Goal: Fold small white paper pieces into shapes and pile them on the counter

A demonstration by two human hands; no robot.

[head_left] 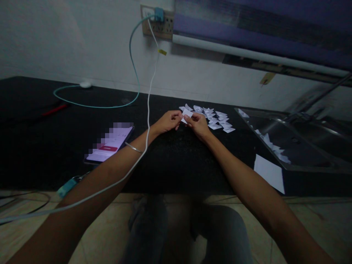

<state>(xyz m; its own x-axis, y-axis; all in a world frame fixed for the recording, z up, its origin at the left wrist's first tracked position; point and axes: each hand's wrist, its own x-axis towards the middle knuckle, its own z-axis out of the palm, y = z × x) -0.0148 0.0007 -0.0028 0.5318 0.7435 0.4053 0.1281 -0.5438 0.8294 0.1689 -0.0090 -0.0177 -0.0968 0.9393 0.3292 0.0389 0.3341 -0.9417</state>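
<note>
Bare forearms (246, 181), hands (200, 125) curled nearly closed, pinching squarish white paper (186, 115), sharp-pointed folded papers (214, 126) beyond, matte black counter (173, 168).

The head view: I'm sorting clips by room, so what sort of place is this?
Probably a kitchen or similar washing area: a metal sink is set into a dark countertop, with a wall socket above.

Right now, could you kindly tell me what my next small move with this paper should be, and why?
I would probably press a crease into the small paper: the right hand pinches it, the left hand is at its edge, and it looks flatter than the folded papers lying nearby.
</note>
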